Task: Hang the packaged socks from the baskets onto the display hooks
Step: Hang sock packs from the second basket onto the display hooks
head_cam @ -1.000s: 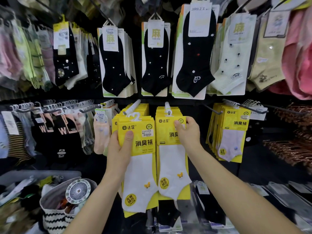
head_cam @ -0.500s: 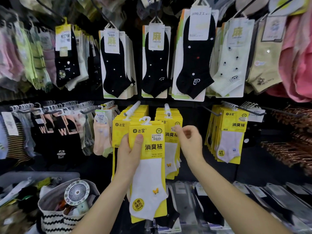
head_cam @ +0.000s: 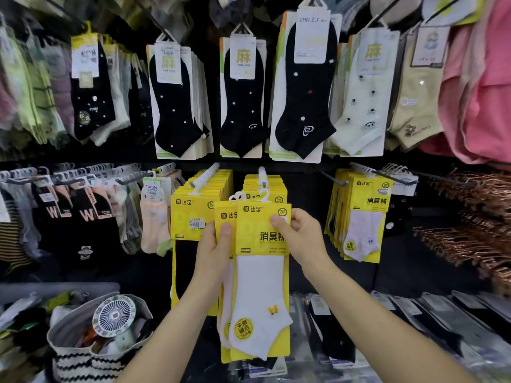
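Two yellow sock packs overlap in front of me. My right hand (head_cam: 302, 236) pinches the top right corner of the front pack (head_cam: 261, 286), which holds a white sock with a small butterfly. My left hand (head_cam: 214, 246) grips the rear pack (head_cam: 225, 217) by its left edge, thumb on its face. The front pack's white hanger loop (head_cam: 264, 195) sits just below the tip of the middle display hook (head_cam: 262, 172), where more yellow packs (head_cam: 265, 186) hang. Another white hook (head_cam: 206, 175) to the left carries yellow packs (head_cam: 193, 214) too.
A woven basket (head_cam: 83, 357) with a small round fan (head_cam: 114, 316) and loose items stands at lower left. Black and pale socks hang on the rows above and to the left. More yellow packs (head_cam: 365, 217) hang at right, beside copper hangers (head_cam: 470, 217). Flat packs lie on the shelf below.
My right hand left the hung packs and took hold of the front pack's top corner. My left hand shifted right and up, and a second pack now shows behind the front one.
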Demonstrator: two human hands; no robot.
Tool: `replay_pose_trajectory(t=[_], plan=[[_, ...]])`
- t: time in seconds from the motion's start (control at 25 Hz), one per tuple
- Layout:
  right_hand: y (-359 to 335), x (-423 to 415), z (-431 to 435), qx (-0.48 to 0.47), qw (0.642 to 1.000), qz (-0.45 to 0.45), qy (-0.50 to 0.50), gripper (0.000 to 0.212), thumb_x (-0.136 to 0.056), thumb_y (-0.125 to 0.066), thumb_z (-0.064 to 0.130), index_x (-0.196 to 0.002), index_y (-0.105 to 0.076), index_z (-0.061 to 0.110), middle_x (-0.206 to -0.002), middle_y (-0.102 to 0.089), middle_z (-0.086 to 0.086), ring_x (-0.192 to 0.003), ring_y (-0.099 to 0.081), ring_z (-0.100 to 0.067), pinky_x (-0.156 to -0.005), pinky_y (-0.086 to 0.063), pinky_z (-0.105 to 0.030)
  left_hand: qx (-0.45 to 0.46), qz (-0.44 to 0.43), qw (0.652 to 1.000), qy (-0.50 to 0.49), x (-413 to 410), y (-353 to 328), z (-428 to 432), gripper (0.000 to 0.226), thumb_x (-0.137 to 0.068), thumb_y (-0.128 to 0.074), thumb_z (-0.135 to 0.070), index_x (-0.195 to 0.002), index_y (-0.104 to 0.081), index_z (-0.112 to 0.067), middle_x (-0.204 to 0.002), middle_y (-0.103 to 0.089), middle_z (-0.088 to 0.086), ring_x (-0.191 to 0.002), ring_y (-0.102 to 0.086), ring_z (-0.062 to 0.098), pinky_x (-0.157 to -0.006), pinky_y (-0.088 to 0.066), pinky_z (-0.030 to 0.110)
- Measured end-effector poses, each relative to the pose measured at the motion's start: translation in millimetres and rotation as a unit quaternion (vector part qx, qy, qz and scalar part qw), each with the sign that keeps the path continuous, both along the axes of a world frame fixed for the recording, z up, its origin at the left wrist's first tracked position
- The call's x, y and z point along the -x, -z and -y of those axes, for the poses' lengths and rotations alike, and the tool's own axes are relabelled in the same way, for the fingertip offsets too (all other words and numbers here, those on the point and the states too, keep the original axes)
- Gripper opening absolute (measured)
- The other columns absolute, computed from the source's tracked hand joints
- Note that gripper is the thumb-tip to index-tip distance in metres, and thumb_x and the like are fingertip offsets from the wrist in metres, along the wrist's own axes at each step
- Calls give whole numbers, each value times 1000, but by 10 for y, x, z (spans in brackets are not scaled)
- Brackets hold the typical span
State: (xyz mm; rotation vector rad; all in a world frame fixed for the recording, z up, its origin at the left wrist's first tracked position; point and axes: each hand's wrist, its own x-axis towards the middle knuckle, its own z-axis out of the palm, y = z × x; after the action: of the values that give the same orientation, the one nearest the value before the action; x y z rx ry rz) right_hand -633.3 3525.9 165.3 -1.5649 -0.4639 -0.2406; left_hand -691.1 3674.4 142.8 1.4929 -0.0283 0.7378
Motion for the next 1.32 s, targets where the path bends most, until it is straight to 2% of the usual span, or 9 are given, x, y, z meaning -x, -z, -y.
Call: replay_pose_trajectory(t=[0.12,0.28,0.4,0.6,0.76,0.92,1.08,1.16,1.32], plan=[[8,-84,37,-51,998,-25,15,6,-90,-61,17,-86,-61,22,-83,-71,2,-72,-69,-7,-57,-54,-21,-4,11,998,-54,9,17,-108,18,-99,-42,-23,-106,-58,-21,-103,-67,-2,-98,-65,17,-81,-53,34],[-44,-256,25,-59,995,-46,66,3,-91,-59,19,-88,-59,20,-93,-70,-8,-84,-68,-20,-74,-57,-38,-24,27,994,-108,63,-6,-343,19,-98,-42,-27,-98,-58,-17,-90,-68,-7,-81,-65,7,-65,-51,18],[-75,-343,-82,-34,997,-39,58,5,-90,-61,22,-86,-59,25,-92,-71,-5,-84,-69,-19,-75,-57,-39,-41,44,990,-128,121,-37,-444,17,-98,-43,-22,-89,-56,-15,-74,-64,-13,-63,-60,-7,-52,-44,7],[-42,-455,-241,20,994,-18,105,8,-88,-62,27,-81,-57,27,-86,-69,0,-85,-66,-20,-76,-56,-42,-61,39,991,-117,161,-5,-492,23,-98,-43,-22,-99,-59,-5,-85,-66,-3,-68,-62,-3,-55,-47,11],[-18,-486,-235,55,989,-31,133,17,-85,-64,36,-80,-61,20,-80,-68,1,-75,-64,-19,-64,-52,-35,-57,33,991,-116,166,-21,-377,15,-97,-44,-21,-92,-58,-17,-85,-62,-9,-74,-61,1,-58,-47,9],[36,-371,-96,76,981,-23,180,29,-82,-66,45,-94,-56,21,-87,-59,8,-75,-54,-4,-57,-39,-19,-47,27,994,-89,133,-27,-253,13,-97,-45,-22,-94,-58,-22,-96,-67,0,-89,-64,16,-76,-53,30],[-4,-128,-82,50,997,38,53,29,-78,-66,46,-80,-60,18,-82,-63,9,-71,-54,-3,-59,-42,-12,-59,40,995,-67,108,-82,-54,14,-97,-45,-21,-95,-57,-29,-98,-67,-6,-92,-64,10,-74,-52,20],[-48,-22,-111,76,996,50,17,32,-72,-71,46,-80,-62,17,-77,-64,2,-67,-52,-6,-61,-44,-19,-60,39,996,-52,95,-96,53,14,-96,-46,-22,-96,-57,-30,-99,-66,-8,-93,-64,8,-77,-53,24],[-95,26,-7,65,997,38,25,10,-81,-70,31,-77,-64,24,-76,-71,2,-77,-66,-16,-70,-54,-32,-31,24,999,-21,85,-68,159,15,-97,-44,-29,-103,-57,-28,-103,-66,-6,-96,-64,9,-80,-54,28]])
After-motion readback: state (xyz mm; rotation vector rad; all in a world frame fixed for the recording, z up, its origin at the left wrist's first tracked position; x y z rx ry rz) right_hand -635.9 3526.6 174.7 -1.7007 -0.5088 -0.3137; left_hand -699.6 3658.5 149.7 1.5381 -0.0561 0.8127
